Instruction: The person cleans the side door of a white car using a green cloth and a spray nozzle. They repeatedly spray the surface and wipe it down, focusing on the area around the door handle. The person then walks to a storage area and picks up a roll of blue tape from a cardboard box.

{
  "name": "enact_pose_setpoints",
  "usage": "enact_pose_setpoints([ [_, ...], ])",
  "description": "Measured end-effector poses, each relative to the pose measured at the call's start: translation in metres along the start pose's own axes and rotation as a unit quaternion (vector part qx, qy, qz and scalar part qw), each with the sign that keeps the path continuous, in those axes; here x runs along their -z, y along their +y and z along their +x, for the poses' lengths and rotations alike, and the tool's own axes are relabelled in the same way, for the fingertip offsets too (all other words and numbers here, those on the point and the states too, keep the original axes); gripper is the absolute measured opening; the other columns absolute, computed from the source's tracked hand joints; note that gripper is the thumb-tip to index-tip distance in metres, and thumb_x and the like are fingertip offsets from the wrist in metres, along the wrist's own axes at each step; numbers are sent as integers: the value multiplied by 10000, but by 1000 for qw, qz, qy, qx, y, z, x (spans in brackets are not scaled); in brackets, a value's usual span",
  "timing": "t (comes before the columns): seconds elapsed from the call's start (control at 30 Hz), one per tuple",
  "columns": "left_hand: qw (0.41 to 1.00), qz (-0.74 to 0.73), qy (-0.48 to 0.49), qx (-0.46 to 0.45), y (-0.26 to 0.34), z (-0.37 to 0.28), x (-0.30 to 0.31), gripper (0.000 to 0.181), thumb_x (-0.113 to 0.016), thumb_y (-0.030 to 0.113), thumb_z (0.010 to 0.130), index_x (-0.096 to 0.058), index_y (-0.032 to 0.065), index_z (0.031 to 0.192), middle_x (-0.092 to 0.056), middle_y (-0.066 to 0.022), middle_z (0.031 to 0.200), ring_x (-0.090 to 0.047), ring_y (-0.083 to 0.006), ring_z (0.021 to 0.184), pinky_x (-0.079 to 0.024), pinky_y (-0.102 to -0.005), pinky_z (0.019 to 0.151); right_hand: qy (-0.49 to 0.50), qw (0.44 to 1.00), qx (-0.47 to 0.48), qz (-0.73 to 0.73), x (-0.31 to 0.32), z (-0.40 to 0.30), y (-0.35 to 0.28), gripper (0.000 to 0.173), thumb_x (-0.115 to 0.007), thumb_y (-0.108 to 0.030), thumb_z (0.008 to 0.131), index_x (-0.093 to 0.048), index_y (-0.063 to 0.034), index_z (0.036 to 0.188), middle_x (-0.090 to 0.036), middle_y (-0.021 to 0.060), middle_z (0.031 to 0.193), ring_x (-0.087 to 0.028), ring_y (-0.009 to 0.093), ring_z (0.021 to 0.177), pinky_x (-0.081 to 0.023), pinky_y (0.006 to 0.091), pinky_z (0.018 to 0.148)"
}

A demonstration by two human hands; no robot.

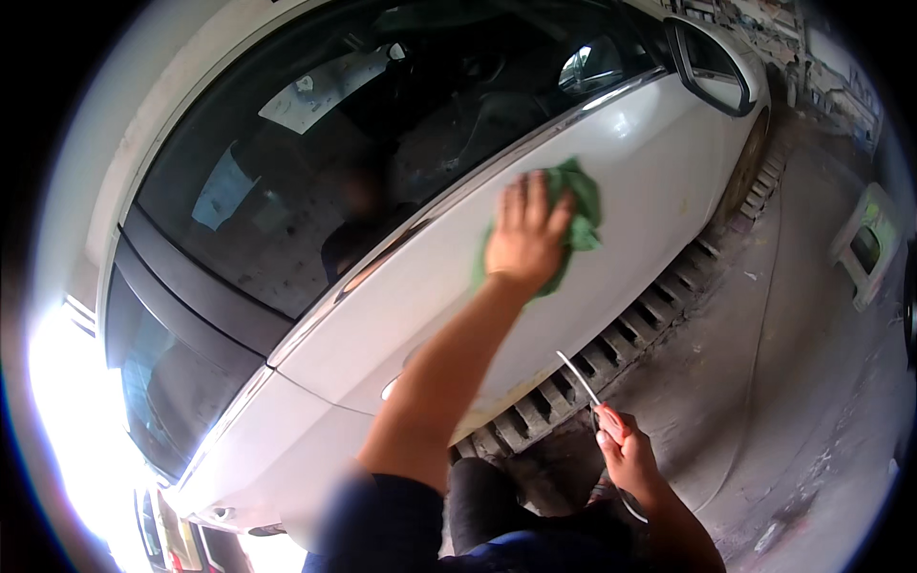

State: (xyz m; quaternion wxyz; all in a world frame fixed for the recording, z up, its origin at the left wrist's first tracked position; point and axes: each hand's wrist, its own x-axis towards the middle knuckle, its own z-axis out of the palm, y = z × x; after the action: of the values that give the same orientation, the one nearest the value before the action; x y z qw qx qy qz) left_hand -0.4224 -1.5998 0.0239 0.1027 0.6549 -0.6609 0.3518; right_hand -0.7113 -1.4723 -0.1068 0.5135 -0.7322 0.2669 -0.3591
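My left hand (526,233) lies spread over a green cloth (577,193), pressing it against the white car door (645,143) below the window. The hand and cloth look slightly blurred, and part of the cloth is hidden under the palm. Lower down, my right hand (630,453) grips the red handle of an air blow gun (610,422). Its thin metal nozzle (579,377) points up and left towards the door's lower edge, apart from my left hand. A thin hose (630,507) hangs from the gun beside my right wrist.
Along the car's lower side runs a slotted floor drain grate (622,331). The hose (761,326) trails over the grey concrete floor (716,372). A side mirror (713,68) juts out at the door's front end. At right stands a pale plastic stool (868,243).
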Motion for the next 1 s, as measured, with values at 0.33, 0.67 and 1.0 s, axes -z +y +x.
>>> enact_pose_setpoints([
  [0.33, 992, -24, -48, 117, -80, -148, 98, 715, -765, 105, 622, -574, 144, 1309, -401, -218, 1479, -365, -417, 1391, -279, -603, 1124, -60, 996, -21, -68, 19, 2, -20, 344, -564, -81, 945, -535, 8, 1276, -650, 206, 1214, -663, 335, 1069, -518, 370, 873],
  [0.67, 938, 126, 35, 320, -106, -257, 152, 788, -784, 137, 683, -461, 92, 1400, -321, -256, 1528, -279, -446, 1435, -206, -595, 1171, -70, 995, -22, -64, 12, 19, -29, 348, -636, -165, 925, -569, -28, 1238, -678, 215, 1078, -661, 403, 998, -535, 410, 824],
  [1.0, 991, -87, 43, 93, 3, -12, 5, 526, -605, 91, 800, -577, 161, 1320, -397, -174, 1511, -361, -354, 1411, -272, -470, 1177, -35, 985, -149, -81, 50, -9, -46, 362, -552, -120, 946, -542, -18, 1293, -650, 144, 1110, -647, 247, 909, -501, 340, 813],
])
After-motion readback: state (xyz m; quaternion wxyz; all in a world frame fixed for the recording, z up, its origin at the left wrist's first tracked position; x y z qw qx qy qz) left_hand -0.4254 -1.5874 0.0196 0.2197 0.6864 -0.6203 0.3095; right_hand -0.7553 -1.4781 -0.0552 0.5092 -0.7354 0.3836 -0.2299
